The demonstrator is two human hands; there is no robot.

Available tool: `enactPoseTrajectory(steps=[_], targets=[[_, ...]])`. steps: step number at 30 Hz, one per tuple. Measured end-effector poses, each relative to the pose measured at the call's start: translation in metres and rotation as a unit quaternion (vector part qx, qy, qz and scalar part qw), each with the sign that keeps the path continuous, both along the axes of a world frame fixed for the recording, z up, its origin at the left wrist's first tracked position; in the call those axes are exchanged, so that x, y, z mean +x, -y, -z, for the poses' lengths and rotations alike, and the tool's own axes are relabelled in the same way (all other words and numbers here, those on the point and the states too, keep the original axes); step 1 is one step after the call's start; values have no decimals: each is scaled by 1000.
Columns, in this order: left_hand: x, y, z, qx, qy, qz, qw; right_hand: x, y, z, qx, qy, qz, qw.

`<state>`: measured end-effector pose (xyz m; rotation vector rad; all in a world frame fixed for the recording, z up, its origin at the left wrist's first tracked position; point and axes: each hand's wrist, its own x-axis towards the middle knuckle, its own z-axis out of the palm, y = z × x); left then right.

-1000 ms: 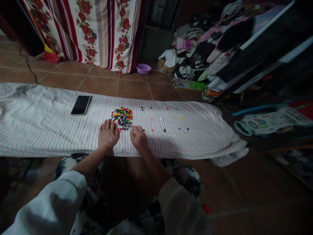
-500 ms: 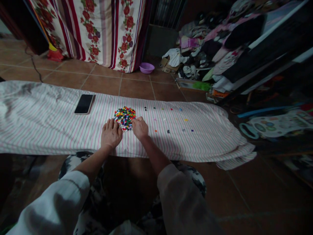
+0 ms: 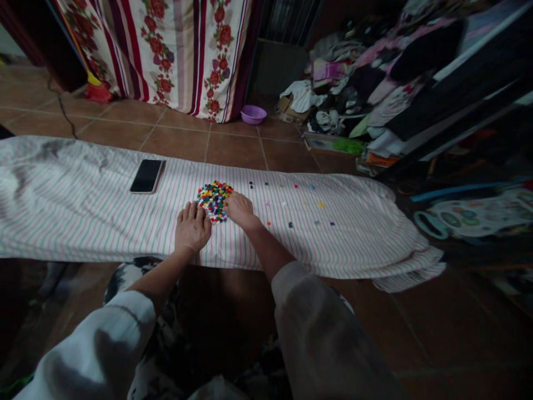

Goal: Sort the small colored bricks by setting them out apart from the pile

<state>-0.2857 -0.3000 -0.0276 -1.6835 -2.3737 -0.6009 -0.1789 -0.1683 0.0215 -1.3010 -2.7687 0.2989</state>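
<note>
A round pile of small multicoloured pieces (image 3: pixel 214 200) lies on a striped cloth (image 3: pixel 166 228). My left hand (image 3: pixel 192 226) rests flat on the cloth at the pile's near left edge, fingers spread and holding nothing. At the right edge of the pile is my right hand (image 3: pixel 239 208), its fingers bent together over the pieces; whatever is between the fingertips is too small to make out. To the right, single pieces and small groups sit apart in rows, among them a red one (image 3: pixel 296 186), a yellow one (image 3: pixel 321 205) and an orange one (image 3: pixel 268 223).
A phone (image 3: pixel 147 176) lies on the cloth left of the pile. Beyond the cloth are a purple basin (image 3: pixel 253 115) on the tiled floor, a floral curtain (image 3: pixel 179 55) and heaped clothes. A pale toy-like panel (image 3: pixel 466 216) stands at the right.
My right hand has turned slightly and reaches a little further over the right side of the pile. My left hand stays beside it. The whole view has shifted slightly.
</note>
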Motion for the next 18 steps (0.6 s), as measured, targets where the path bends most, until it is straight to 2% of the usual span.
enactPoseTrajectory(steps=[8,18], targets=[[0,0,0,-1,5,2,1000,4,0,0,-27,-34,-3,999],[0,1,-1,2,0,3,1000,13,-8,12,-74,-167,21,983]])
